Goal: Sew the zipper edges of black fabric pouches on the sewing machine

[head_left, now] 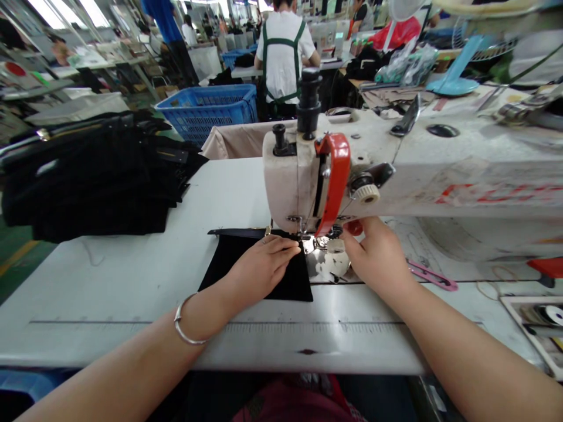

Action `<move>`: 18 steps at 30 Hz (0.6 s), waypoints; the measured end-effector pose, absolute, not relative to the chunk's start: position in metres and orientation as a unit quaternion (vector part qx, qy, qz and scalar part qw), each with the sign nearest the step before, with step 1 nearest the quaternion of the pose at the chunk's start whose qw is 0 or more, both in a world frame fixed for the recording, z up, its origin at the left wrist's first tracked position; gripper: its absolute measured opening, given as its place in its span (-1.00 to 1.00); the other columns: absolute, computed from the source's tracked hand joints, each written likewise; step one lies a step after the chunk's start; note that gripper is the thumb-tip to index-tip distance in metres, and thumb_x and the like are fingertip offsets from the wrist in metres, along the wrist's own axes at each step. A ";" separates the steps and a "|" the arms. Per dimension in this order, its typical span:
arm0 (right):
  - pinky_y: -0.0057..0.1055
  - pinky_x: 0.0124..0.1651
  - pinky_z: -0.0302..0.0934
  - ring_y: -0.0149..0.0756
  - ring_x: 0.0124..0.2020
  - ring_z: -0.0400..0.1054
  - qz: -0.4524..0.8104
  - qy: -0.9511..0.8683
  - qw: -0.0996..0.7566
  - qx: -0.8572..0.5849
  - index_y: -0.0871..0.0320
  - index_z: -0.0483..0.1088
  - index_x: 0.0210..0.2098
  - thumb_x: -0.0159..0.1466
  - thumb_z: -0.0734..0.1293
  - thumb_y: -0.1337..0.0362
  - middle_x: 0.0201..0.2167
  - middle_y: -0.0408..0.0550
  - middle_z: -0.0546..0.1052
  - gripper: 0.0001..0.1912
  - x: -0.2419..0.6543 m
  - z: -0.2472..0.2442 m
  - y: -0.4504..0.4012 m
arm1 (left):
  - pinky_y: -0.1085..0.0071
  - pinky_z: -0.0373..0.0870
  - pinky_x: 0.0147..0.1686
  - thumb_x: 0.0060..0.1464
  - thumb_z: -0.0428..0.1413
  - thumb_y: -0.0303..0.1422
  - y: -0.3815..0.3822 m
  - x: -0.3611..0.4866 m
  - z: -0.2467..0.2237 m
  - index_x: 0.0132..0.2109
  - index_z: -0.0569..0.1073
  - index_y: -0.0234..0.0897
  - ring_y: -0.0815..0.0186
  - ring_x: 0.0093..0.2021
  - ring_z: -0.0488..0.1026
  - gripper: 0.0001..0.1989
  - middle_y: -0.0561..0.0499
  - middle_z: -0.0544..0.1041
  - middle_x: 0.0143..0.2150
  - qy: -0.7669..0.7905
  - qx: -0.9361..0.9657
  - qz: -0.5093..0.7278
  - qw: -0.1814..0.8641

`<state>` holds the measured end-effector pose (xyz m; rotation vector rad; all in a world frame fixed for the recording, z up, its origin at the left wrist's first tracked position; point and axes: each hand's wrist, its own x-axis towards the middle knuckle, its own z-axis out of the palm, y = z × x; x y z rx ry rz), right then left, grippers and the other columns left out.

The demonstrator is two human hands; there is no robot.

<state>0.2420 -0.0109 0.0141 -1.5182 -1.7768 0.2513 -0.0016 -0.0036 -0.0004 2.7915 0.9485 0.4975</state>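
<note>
A garment workshop stretches toward the top of the frame, where a co-worker (281, 58) in a white shirt with green apron straps stands at upper centre, beyond a blue plastic basket (206, 111). A white sewing counter (109, 293) spans the foreground and carries an industrial sewing machine (396, 170), whose head has a red-orange guard (338, 176) at centre. A folded stack of black cloth (88, 181) lies on the left of the counter, and pink-handled snips (433, 275) lie to the right of the machine head. At lower centre, a black fabric piece (285, 281) lies flat, its far end reaching the presser foot (317, 241). It looks light, soft and limp, and is likely to shift on the smooth counter, so broad flat pressure from above should control it better than pinching one edge. The left hand (264, 266) is open and rests on the cloth with its fingers extended and close together, pressing down without gripping. The right hand (378, 258) is partly curled, its fingertips at the metal needle plate (323, 261); whether they have hold of anything, I cannot tell. A silver bangle (187, 319) circles the left wrist.
</note>
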 end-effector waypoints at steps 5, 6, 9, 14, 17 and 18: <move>-0.28 -0.05 0.23 -0.20 -0.10 0.34 0.227 -0.844 0.206 -0.441 0.06 0.37 -0.09 0.19 0.37 0.35 -0.13 -0.06 0.47 -0.72 0.274 0.029 -0.021 | 0.12 0.31 0.21 0.24 -0.03 -0.53 -0.003 -0.001 0.000 0.13 0.41 -0.33 0.21 0.12 0.39 -0.66 -0.11 0.48 0.09 0.328 0.930 0.150 0.071; -0.25 0.02 0.21 -0.18 -0.03 0.31 0.234 -0.866 0.171 -0.407 0.03 0.36 -0.06 0.17 0.38 0.39 -0.07 -0.07 0.45 -0.65 0.277 0.029 -0.021 | 0.14 0.31 0.22 0.24 -0.04 -0.53 -0.003 -0.001 0.001 0.13 0.41 -0.33 0.22 0.13 0.39 -0.66 -0.10 0.48 0.10 0.327 0.931 0.148 0.068; -0.20 0.01 0.21 -0.15 -0.05 0.30 0.183 -0.873 0.176 -0.417 0.10 0.38 -0.14 0.22 0.37 0.38 -0.13 -0.02 0.44 -0.78 0.274 0.017 -0.017 | 0.17 0.31 0.21 0.29 -0.06 -0.48 -0.007 -0.001 0.006 0.13 0.39 -0.34 0.24 0.15 0.38 -0.68 -0.11 0.48 0.11 0.324 0.934 0.142 0.057; -0.16 -0.11 0.25 -0.08 -0.15 0.31 0.053 -0.837 0.268 -0.475 0.20 0.38 -0.27 0.31 0.32 0.20 -0.22 0.11 0.46 -0.83 0.249 -0.003 -0.013 | 0.07 0.33 0.20 0.17 0.14 -0.10 -0.029 0.000 0.020 0.12 0.39 -0.38 0.06 0.19 0.33 -0.49 -0.19 0.42 0.16 0.289 0.948 0.122 0.056; -0.20 -0.10 0.25 -0.16 -0.19 0.31 0.076 -0.881 0.273 -0.378 0.19 0.41 -0.23 0.33 0.23 0.33 -0.25 0.05 0.47 -0.88 0.245 -0.001 -0.025 | 0.15 0.35 0.20 0.25 0.03 -0.34 -0.039 0.001 0.020 0.10 0.39 -0.44 0.12 0.18 0.36 -0.66 -0.19 0.45 0.13 0.266 0.954 0.137 0.034; -0.21 -0.09 0.25 -0.18 -0.18 0.32 0.103 -0.899 0.264 -0.335 0.19 0.41 -0.18 0.33 0.21 0.36 -0.22 0.03 0.48 -0.85 0.244 0.001 -0.030 | 0.20 0.35 0.20 0.26 -0.02 -0.43 -0.041 0.001 0.018 0.09 0.40 -0.45 0.17 0.17 0.37 -0.70 -0.17 0.47 0.12 0.269 0.950 0.155 0.033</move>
